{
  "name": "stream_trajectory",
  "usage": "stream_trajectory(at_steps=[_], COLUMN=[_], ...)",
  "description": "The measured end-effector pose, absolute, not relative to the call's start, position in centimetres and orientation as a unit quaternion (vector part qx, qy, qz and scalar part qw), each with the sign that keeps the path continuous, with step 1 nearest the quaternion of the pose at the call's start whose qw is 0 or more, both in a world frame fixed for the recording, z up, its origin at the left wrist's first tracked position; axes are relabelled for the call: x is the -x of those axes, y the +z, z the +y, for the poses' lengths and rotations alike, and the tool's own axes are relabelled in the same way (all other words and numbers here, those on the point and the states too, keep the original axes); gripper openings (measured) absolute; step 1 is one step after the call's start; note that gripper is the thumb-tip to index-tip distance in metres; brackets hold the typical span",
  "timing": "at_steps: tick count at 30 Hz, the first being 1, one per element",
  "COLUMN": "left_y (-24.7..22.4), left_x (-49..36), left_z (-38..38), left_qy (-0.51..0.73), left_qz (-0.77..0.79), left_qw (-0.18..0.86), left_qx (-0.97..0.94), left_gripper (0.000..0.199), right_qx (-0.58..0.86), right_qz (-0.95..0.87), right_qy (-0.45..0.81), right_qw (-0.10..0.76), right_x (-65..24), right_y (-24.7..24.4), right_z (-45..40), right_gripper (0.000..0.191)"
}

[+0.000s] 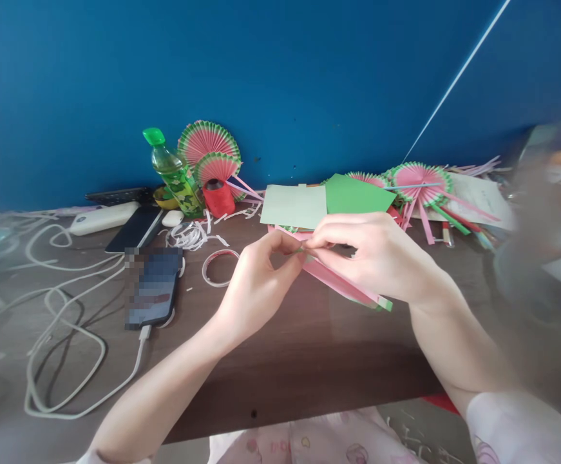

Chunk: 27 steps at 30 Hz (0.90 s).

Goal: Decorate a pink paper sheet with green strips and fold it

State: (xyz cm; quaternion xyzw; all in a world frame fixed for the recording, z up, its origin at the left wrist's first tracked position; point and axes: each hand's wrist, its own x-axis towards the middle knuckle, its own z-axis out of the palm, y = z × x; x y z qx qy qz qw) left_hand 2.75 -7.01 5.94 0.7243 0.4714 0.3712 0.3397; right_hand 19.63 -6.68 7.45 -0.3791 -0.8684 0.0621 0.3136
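Over the middle of the table, my left hand [263,277] and my right hand [364,251] meet fingertip to fingertip. Both pinch a strip of folded pink paper with green ends [345,280]. It slants down to the right beneath my right hand, and its upper part is partly hidden by my fingers. Just behind my hands lie a pale green paper sheet [294,205] and a bright green paper sheet [357,195]. A roll of tape [221,268] lies flat to the left of my left hand.
Finished pink-and-green paper fans [209,143] lean on the blue wall beside a green-capped bottle [178,177] and a red thread spool [219,198]. More fans [420,183] lie at right. A phone [154,287] with a looping white cable [101,354] occupies the left.
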Motion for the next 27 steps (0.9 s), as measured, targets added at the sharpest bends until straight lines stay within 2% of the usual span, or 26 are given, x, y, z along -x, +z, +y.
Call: stream_trajectory(at_steps=[11, 27], left_y=[5.97, 5.99], left_x=[-3.01, -2.82], left_z=[-7.08, -7.09], left_qy=[0.372, 0.363], left_qz=[0.469, 0.467], left_qw=[0.367, 0.369], left_qx=[-0.712, -0.717], left_gripper=[0.01, 0.01], right_qx=[0.368, 0.374], right_qz=[-0.882, -0.874], right_qy=[0.019, 0.086], right_qw=[0.295, 0.298], right_x=[-19.51, -20.2], right_y=[7.45, 7.78], right_z=[-6.75, -6.44], right_gripper=[0.016, 0.016])
